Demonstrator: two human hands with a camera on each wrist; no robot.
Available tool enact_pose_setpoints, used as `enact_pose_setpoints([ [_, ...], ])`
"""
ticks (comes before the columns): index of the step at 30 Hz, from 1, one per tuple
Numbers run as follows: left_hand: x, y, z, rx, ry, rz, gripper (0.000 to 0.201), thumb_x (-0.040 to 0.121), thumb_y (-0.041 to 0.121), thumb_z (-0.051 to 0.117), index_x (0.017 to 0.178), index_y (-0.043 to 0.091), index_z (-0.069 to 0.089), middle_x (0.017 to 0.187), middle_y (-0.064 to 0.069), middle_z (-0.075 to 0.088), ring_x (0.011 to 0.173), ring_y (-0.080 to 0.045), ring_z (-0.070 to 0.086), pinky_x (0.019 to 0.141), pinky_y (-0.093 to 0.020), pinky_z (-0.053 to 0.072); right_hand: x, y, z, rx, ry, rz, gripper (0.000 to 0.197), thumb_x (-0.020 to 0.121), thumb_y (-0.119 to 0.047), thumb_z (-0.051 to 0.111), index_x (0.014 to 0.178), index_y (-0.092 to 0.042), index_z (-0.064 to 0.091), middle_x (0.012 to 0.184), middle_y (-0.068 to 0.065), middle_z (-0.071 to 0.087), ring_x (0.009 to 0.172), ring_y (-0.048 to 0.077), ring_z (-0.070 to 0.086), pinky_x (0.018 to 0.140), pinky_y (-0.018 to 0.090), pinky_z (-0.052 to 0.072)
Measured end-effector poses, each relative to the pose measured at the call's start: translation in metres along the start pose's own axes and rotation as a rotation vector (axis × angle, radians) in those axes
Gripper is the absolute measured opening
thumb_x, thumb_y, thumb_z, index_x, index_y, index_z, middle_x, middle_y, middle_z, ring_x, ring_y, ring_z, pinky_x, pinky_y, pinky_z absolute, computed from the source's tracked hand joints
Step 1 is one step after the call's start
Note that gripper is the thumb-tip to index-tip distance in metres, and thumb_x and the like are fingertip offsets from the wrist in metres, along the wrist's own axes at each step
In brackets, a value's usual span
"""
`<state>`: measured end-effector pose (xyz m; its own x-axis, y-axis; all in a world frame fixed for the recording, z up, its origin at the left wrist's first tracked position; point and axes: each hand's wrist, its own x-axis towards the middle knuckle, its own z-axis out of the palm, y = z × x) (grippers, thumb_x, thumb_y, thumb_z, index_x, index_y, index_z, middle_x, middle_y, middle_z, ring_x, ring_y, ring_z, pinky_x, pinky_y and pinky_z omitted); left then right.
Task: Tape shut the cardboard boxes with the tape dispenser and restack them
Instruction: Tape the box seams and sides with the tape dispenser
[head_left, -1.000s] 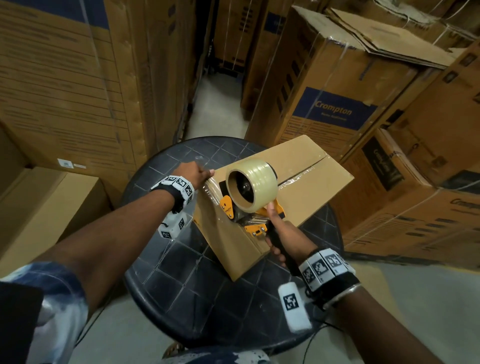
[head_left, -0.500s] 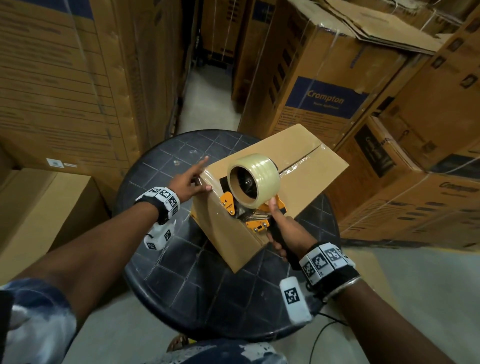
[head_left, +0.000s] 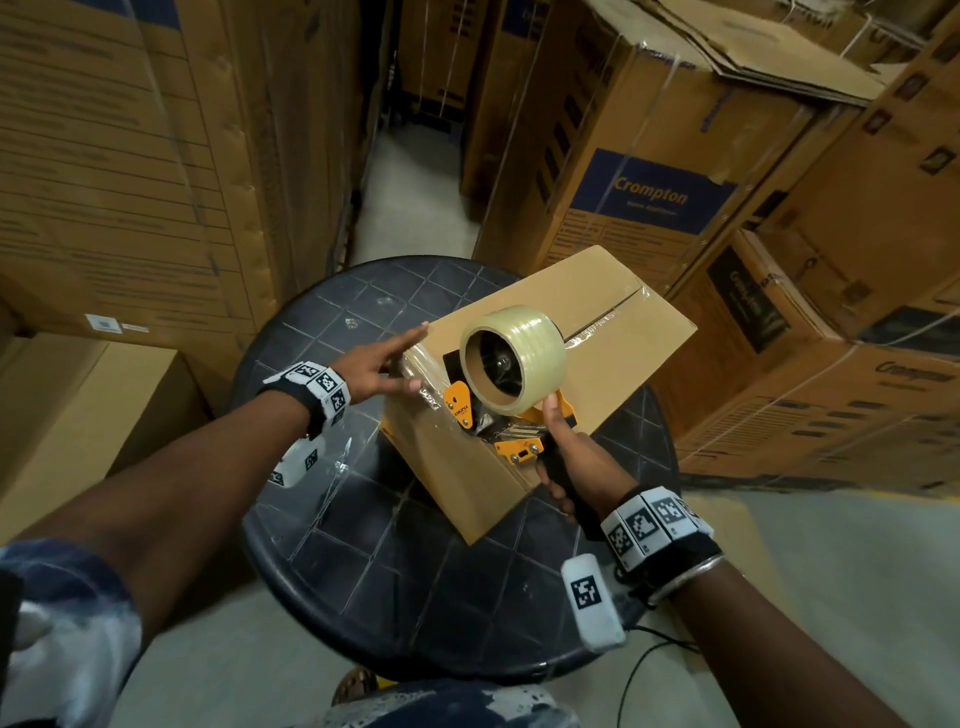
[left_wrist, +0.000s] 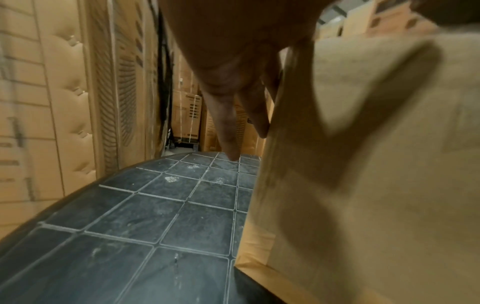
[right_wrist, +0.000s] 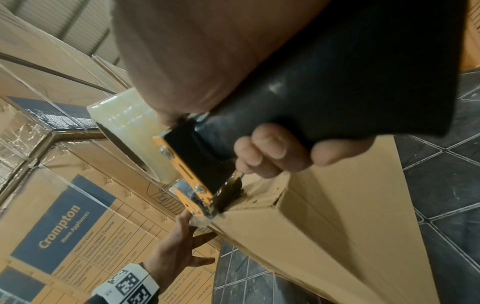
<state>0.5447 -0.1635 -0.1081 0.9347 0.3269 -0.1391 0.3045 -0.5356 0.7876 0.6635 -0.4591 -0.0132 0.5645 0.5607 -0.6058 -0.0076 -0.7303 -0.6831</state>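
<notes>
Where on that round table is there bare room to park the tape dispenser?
Bare table lies left of and in front of the box, under the left hand. The right edge is crowded by the box and the tape dispenser.

Left hand (left_wrist: 233, 61) seen from the wrist, fingers (left_wrist: 226, 123) straight and pointing down toward the far edge of the bench (left_wrist: 155, 216). Box (left_wrist: 363, 164) blurred, filling the right side, standing on the bench's right part, its side just beside the fingers; contact not clear. Bench dark, tiled, with pale grout lines and dusty smudges. Cartons (left_wrist: 64, 102) stacked beyond the left edge, more cartons (left_wrist: 187, 117) past the far edge.
</notes>
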Motion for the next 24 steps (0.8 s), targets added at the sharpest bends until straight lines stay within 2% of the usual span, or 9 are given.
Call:
enact_pose_setpoints([
  [2,0.003,0.002,0.004,0.020,0.067,-0.033,0.091,0.072,0.079,0.059,0.147,0.061,0.012,0.160,0.003,0.027,0.138,-0.034,0.040,0.112,-0.057,0.033,0.000,-0.001,0.000,0.002,-0.003,0.005,0.092,0.061,-0.106,0.024,0.056,-0.018,0.051,0.054,0.002,0.044,0.044,0.015,0.041,0.050,0.028,0.036],
  [4,0.007,-0.001,0.011,0.029,0.150,-0.058,0.077,0.086,0.054,0.064,0.146,0.061,0.015,0.157,-0.002,0.034,0.134,-0.033,0.045,0.110,-0.053,0.038,-0.001,-0.002,-0.001,0.004,-0.009,0.014,0.092,0.061,-0.106,0.024,0.057,-0.018,0.051,0.055,0.001,0.044,0.045,0.014,0.040,0.050,0.028,0.036],
  [6,0.011,-0.003,0.016,0.043,0.202,-0.069,0.072,0.092,0.038,0.064,0.145,0.061,0.020,0.155,-0.003,0.038,0.133,-0.031,0.047,0.109,-0.049,0.041,-0.001,-0.002,-0.002,0.006,-0.009,0.022,0.092,0.061,-0.106,0.024,0.058,-0.018,0.051,0.055,0.001,0.044,0.045,0.014,0.040,0.050,0.028,0.036],
  [9,0.014,-0.003,0.017,0.083,0.263,-0.085,0.068,0.096,0.026,0.061,0.143,0.062,0.027,0.152,-0.003,0.044,0.133,-0.030,0.047,0.107,-0.046,0.042,0.000,-0.003,-0.002,0.014,-0.004,0.019,0.092,0.059,-0.106,0.024,0.057,-0.018,0.051,0.056,0.001,0.043,0.045,0.014,0.040,0.049,0.027,0.035],
  [12,0.015,0.002,0.019,0.053,0.281,-0.071,0.071,0.098,0.022,0.057,0.147,0.057,0.021,0.147,-0.004,0.050,0.132,-0.029,0.048,0.107,-0.045,0.040,0.001,-0.005,0.000,0.032,0.003,0.019,0.092,0.058,-0.106,0.025,0.056,-0.018,0.050,0.055,0.002,0.042,0.045,0.015,0.038,0.048,0.027,0.034],
  [15,0.022,0.005,0.019,0.021,0.252,-0.031,0.071,0.100,0.022,0.047,0.151,0.053,0.007,0.139,-0.007,0.057,0.126,-0.029,0.054,0.110,-0.053,0.038,0.007,-0.010,0.003,0.020,0.028,0.008,0.091,0.061,-0.106,0.023,0.056,-0.018,0.049,0.055,0.002,0.042,0.043,0.015,0.038,0.047,0.027,0.034],
  [18,0.033,0.007,0.014,0.004,0.225,-0.050,0.064,0.101,0.018,0.039,0.153,0.043,0.012,0.111,0.001,0.065,0.105,-0.017,0.062,0.109,-0.051,0.038,0.013,-0.018,0.004,-0.006,0.043,0.004,0.095,0.055,-0.110,0.022,0.056,-0.019,0.049,0.055,0.001,0.042,0.043,0.015,0.038,0.048,0.028,0.035],
  [20,0.039,0.009,0.010,0.011,0.212,-0.060,0.058,0.100,0.020,0.035,0.151,0.043,0.018,0.098,0.007,0.065,0.096,-0.014,0.062,0.107,-0.049,0.040,0.015,-0.023,0.004,-0.015,0.041,0.001,0.096,0.052,-0.111,0.022,0.056,-0.020,0.049,0.055,0.001,0.042,0.043,0.015,0.038,0.048,0.029,0.036],
  [24,0.043,0.012,0.005,0.006,0.203,-0.098,0.051,0.100,0.027,0.032,0.145,0.048,0.022,0.095,0.006,0.066,0.092,-0.013,0.062,0.101,-0.042,0.042,0.013,-0.028,0.004,0.000,0.016,0.032,0.092,0.056,-0.109,0.021,0.057,-0.020,0.048,0.055,0.000,0.042,0.043,0.013,0.038,0.047,0.028,0.035],
])
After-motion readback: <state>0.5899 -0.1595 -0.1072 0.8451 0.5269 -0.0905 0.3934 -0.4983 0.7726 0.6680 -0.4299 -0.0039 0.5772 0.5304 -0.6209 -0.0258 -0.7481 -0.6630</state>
